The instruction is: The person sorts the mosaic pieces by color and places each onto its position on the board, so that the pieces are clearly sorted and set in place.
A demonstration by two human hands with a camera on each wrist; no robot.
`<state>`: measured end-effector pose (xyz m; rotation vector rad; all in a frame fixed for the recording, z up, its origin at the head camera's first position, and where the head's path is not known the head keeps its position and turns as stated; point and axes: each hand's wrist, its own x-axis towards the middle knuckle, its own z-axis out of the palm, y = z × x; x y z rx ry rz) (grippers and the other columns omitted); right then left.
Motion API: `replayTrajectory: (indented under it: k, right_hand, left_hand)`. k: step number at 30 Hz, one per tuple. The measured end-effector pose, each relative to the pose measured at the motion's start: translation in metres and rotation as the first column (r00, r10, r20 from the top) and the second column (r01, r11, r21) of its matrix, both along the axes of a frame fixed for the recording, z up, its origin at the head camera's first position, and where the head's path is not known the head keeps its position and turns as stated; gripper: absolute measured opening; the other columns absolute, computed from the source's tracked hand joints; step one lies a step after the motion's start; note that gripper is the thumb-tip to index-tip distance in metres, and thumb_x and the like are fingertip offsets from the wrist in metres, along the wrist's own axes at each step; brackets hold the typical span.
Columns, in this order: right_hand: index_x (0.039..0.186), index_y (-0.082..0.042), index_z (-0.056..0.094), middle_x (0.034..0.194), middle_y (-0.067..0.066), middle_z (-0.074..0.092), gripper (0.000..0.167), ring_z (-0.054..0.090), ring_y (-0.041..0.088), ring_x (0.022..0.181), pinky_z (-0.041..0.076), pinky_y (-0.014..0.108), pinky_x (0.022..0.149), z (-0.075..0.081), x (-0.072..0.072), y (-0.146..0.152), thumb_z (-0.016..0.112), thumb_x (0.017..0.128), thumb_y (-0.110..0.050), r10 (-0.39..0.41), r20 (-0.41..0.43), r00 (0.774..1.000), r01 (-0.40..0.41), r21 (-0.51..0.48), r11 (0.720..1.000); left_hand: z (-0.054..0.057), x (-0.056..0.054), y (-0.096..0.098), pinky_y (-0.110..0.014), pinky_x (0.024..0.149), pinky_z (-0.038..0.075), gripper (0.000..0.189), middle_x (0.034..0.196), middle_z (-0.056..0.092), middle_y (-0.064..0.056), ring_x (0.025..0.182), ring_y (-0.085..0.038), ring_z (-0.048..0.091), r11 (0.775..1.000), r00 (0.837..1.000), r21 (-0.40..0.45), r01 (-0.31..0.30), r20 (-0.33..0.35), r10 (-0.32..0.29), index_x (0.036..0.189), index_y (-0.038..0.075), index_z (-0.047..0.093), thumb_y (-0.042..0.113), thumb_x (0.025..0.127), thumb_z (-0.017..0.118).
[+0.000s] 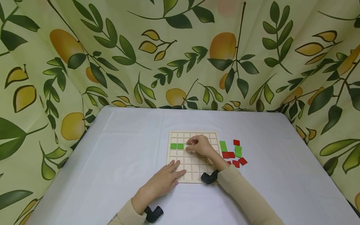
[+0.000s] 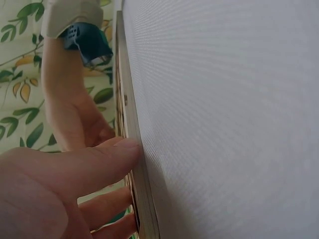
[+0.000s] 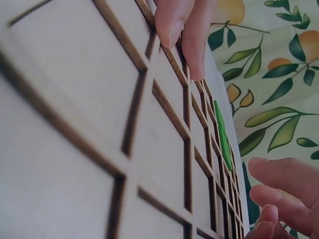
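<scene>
A pale wooden grid board point(image 1: 197, 177) lies on the table. Two green square tiles point(image 1: 177, 146) sit side by side in cells near its left edge. My right hand point(image 1: 200, 145) hovers over the board just right of these tiles. In the right wrist view, its fingers point(image 3: 281, 174) are bent and apart, and no piece shows between them. My left hand point(image 1: 164, 176) rests at the board's lower left corner, fingers spread on the grid. The left wrist view shows the left thumb point(image 2: 112, 157) lying against the board's edge point(image 2: 133, 104).
Right of the board lie loose green pieces point(image 1: 238, 151) and several red pieces point(image 1: 228, 155), partly behind the right forearm. A white cloth covers the table point(image 1: 112, 156). A leaf-and-fruit patterned curtain point(image 1: 180, 62) stands behind and at both sides.
</scene>
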<state>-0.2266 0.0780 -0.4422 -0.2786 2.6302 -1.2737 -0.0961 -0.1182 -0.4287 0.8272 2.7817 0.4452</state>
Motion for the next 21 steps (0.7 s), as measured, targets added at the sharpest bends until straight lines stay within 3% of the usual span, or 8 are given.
replayTrajectory:
  k: [10, 21]
  right_hand:
    - [0.091, -0.004, 0.075, 0.066, -0.001, 0.054, 0.017, 0.046, 0.012, 0.064, 0.038, 0.021, 0.057, 0.002, 0.004, 0.019, 0.077, 0.078, -0.016, 0.0, -0.03, 1.0, -0.001, -0.036, 0.999]
    - [0.094, -0.002, 0.074, 0.066, -0.003, 0.05, 0.02, 0.044, 0.012, 0.064, 0.036, 0.02, 0.055, 0.006, 0.011, 0.043, 0.077, 0.079, -0.015, -0.02, -0.009, 1.0, 0.02, -0.079, 0.997]
  left_hand:
    - [-0.001, 0.0, 0.0, -0.051, 0.114, 0.038, 0.043, 0.154, 0.039, -0.016, 0.144, -0.037, 0.037, 1.0, 1.0, -0.011, 0.001, -0.008, -0.001, 0.138, 0.022, 0.054, 0.021, 0.095, 0.058]
    - [-0.001, 0.0, 0.0, -0.052, 0.113, 0.039, 0.042, 0.154, 0.04, -0.016, 0.143, -0.037, 0.037, 1.0, 1.0, -0.007, 0.004, -0.012, -0.004, 0.138, 0.022, 0.054, 0.02, 0.095, 0.058]
